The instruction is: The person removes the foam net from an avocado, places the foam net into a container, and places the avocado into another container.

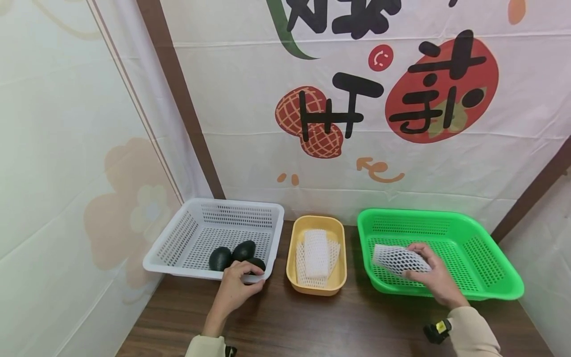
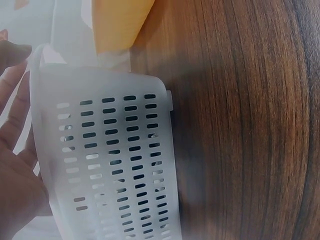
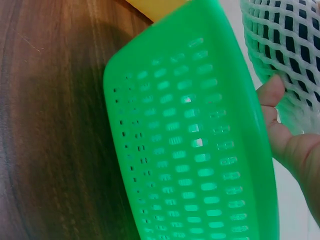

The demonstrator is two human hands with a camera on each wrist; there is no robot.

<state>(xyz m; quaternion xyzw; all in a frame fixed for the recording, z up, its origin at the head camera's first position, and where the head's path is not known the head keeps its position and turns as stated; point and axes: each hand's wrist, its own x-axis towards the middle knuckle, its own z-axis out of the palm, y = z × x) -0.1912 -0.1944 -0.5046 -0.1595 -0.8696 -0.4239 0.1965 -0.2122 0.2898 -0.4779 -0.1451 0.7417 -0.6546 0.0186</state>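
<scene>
Several dark green avocados [image 1: 220, 259] lie in the near part of the white basket [image 1: 169, 267]. My left hand [image 1: 239, 285] reaches over that basket's near rim, its bent fingers at the rightmost avocado [image 1: 257, 264] and a gap between thumb and forefinger. In the left wrist view, the left hand [image 2: 17, 150] is partly hidden behind the basket wall. Above the green basket [image 1: 490, 292], my right hand [image 1: 432, 277] grips a white foam net sleeve [image 1: 399, 259] between thumb and fingers. Something dark shows through the mesh of this sleeve [image 3: 295, 45] in the right wrist view.
Between the two baskets stands a yellow tray [image 1: 292, 267] with several flat white foam nets [image 1: 316, 255] in it. All three containers sit on a brown wooden table [image 1: 308, 322] against a printed cloth backdrop [image 1: 250, 163]. Another cloth wall [image 1: 67, 198] borders the left side.
</scene>
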